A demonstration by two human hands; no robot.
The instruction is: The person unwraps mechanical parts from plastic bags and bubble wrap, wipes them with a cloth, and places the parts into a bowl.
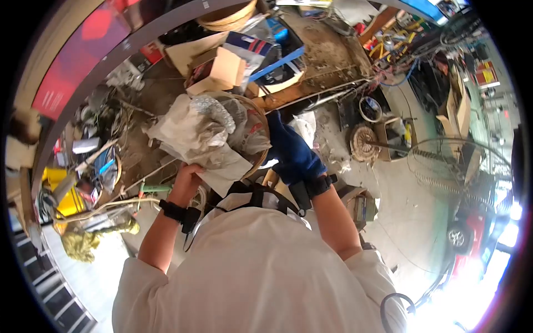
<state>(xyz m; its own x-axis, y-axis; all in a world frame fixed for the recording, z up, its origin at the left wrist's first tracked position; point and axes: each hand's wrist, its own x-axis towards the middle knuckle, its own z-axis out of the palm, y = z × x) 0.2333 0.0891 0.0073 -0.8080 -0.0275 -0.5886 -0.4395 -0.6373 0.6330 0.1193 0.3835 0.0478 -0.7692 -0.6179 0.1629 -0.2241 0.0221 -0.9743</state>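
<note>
A round woven basket in front of my body holds crumpled plastic bags and a roll of bubble wrap. My left hand is bare, its fingers closed on the edge of a pale sheet that hangs over the basket's near side. In a dark blue glove, my right hand grips the basket's right rim; its fingertips are partly hidden. Both wrists wear black straps.
Beyond the basket, a dusty table bears an open cardboard box and a blue-edged bin. A round brown object and a small box lie to the right. A green-handled tool is at left.
</note>
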